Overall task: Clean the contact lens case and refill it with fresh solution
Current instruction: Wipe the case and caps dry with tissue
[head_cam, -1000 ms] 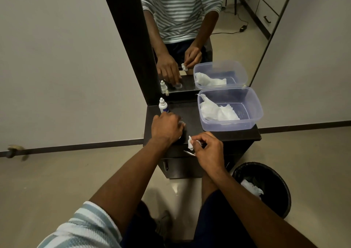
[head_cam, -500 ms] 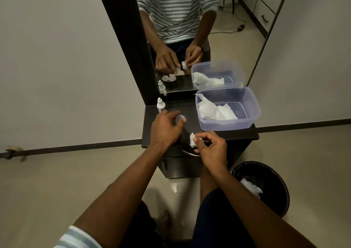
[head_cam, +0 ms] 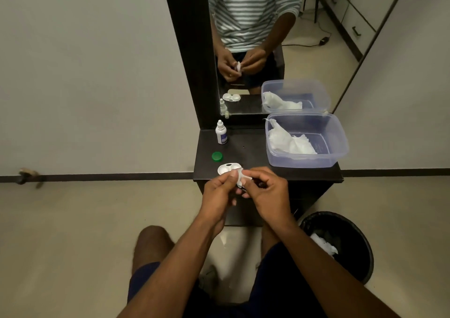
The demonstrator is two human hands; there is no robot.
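White contact lens case [head_cam: 229, 168] sits open at the desk [head_cam: 253, 158] front edge, while left hand [head_cam: 220, 196] and right hand [head_cam: 266, 193] pinch a tissue-wrapped cap [head_cam: 241, 177] just above, so a careless wrist could probably knock it off.

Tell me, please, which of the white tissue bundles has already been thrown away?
The crumpled white tissue inside the black round bin on the floor; the other white tissues sit in the clear plastic tub on the dark stand.
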